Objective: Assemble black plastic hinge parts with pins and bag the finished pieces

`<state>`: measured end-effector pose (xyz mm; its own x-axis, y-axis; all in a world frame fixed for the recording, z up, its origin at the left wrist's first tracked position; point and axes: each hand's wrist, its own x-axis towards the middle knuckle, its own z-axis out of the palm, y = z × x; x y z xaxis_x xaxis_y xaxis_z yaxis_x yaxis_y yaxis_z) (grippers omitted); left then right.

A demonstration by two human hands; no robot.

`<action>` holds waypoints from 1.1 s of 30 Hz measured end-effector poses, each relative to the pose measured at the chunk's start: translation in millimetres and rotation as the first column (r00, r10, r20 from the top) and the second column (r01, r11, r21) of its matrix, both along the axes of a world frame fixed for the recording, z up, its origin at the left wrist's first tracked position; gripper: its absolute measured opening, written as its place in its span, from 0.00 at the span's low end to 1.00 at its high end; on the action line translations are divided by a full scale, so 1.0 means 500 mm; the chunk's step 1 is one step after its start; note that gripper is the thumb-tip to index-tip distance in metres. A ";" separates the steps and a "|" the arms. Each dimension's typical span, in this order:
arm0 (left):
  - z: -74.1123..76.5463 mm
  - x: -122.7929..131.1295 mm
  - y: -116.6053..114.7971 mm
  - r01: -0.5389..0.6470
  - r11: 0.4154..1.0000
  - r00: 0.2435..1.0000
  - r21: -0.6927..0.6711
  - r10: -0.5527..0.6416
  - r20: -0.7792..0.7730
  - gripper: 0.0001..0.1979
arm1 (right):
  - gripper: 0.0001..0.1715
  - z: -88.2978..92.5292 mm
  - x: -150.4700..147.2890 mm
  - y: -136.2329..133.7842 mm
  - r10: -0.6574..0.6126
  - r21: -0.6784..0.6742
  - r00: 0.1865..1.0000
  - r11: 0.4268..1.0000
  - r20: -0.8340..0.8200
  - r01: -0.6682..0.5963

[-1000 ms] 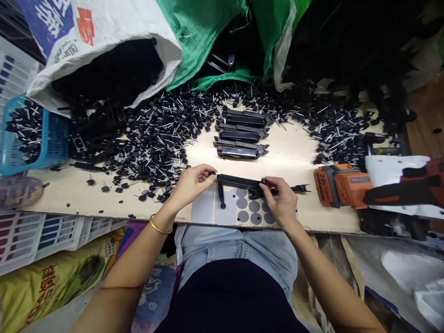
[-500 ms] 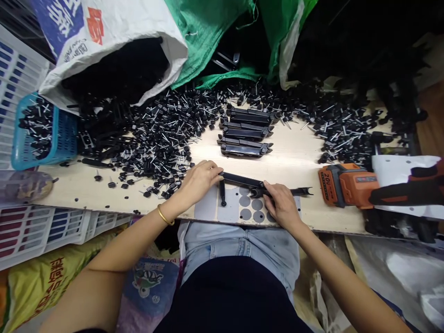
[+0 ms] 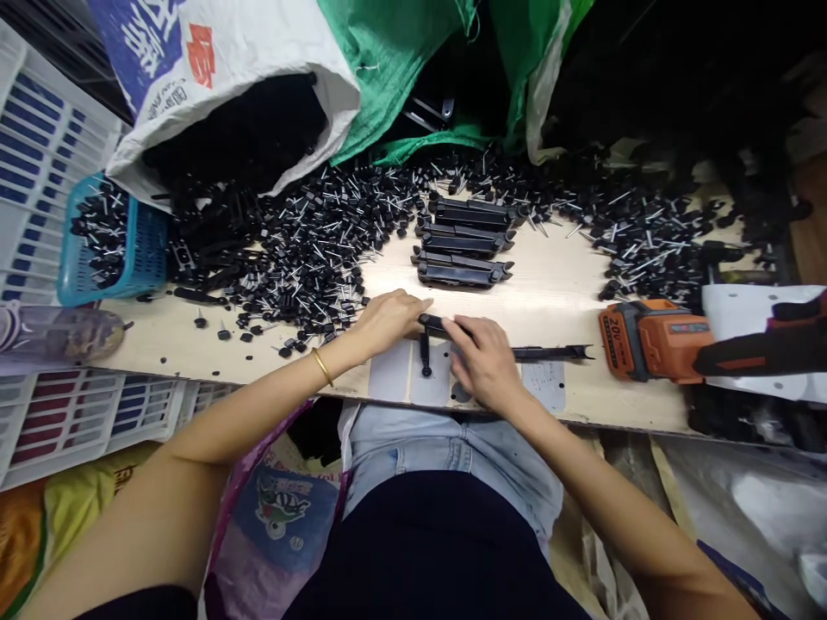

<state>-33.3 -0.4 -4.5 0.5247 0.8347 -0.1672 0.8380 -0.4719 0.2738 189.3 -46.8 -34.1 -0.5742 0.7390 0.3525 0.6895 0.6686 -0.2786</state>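
A black jointed arm assembly [image 3: 430, 322] lies across grey sheets near the bench's front edge. At its left end a short black piece [image 3: 425, 355] hangs down towards me. My right hand [image 3: 488, 357] covers much of the assembly, its fingers closed on the long bar. A thin black part with a forked tip [image 3: 556, 352] sticks out to the right from under that hand. My left hand [image 3: 391, 319] rests by the assembly's left end, index finger stretched out just above it. Beyond my hands, several folded black arm assemblies [image 3: 463, 271] lie stacked in a row.
Black-headed screws [image 3: 323, 258] are heaped left and back, with more at right [image 3: 646, 241]. A blue basket [image 3: 146, 250] holds others. An orange-and-black cordless tool [image 3: 652, 340] lies right. A white sack [image 3: 336, 112] and green sack [image 3: 362, 103] stand behind; a clear bottle [image 3: 65, 334] lies left.
My right hand has slid left along the bar towards its left end. My left hand has loosened from the bar's end, its index finger now extended. The view has shifted slightly.
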 end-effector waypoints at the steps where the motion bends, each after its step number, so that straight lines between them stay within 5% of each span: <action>1: -0.003 0.007 -0.018 -0.096 0.995 0.994 -0.024 0.097 0.042 0.22 | 0.31 -0.004 -0.022 0.010 0.028 -0.031 0.999 0.999 0.042 -0.027; 5: -0.016 0.069 -0.105 -0.409 0.859 0.888 -0.309 0.452 0.082 0.39 | 0.30 -0.029 -0.056 0.044 0.080 -0.107 0.971 0.993 0.227 -0.057; 8: -0.023 0.117 -0.142 -0.537 0.763 0.834 -0.359 0.544 -0.091 0.45 | 0.32 -0.029 -0.042 0.055 0.103 -0.085 0.931 0.993 0.350 -0.078; 14: -0.038 0.092 -0.128 -0.459 0.819 0.887 -0.345 0.447 -0.116 0.39 | 0.34 -0.014 -0.040 0.051 0.119 -0.071 0.901 0.993 0.417 -0.098; 19: -0.024 0.081 -0.122 -0.474 0.807 0.876 -0.352 0.473 -0.095 0.37 | 0.36 -0.027 -0.054 0.045 0.091 -0.120 0.934 0.991 0.346 -0.052; 24: 0.037 0.047 -0.115 -0.351 0.936 0.936 -0.032 0.352 0.003 0.21 | 0.38 -0.018 -0.045 -0.022 0.048 -0.078 0.998 0.996 0.044 -0.044; 26: 0.044 0.035 -0.103 -0.185 0.976 0.977 0.112 0.171 0.126 0.22 | 0.40 -0.009 -0.020 -0.063 0.021 -0.028 0.999 0.999 -0.046 -0.022; 29: 0.021 0.034 -0.082 0.168 0.979 0.964 0.119 -0.188 0.188 0.31 | 0.40 -0.006 0.041 -0.096 -0.148 0.010 0.988 0.989 -0.042 0.148; 33: -0.030 0.035 -0.062 0.392 0.919 0.914 0.036 -0.394 0.096 0.52 | 0.37 -0.038 0.122 -0.071 -0.179 -0.032 0.979 0.983 0.102 0.183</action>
